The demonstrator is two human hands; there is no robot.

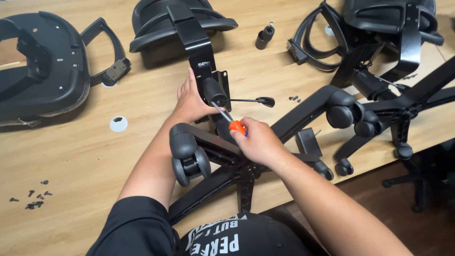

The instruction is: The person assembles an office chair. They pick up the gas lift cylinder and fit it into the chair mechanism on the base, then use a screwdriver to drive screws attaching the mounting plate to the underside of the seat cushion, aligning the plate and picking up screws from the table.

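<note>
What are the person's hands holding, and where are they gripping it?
The right hand holds a screwdriver by its orange handle. The left hand grips nothing; it rests against the black chair mechanism, steadying it.

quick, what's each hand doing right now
Left hand: open, resting flat against the black chair mechanism, gripping nothing.
Right hand: closed around the orange-handled screwdriver, tip at the mechanism.
</note>
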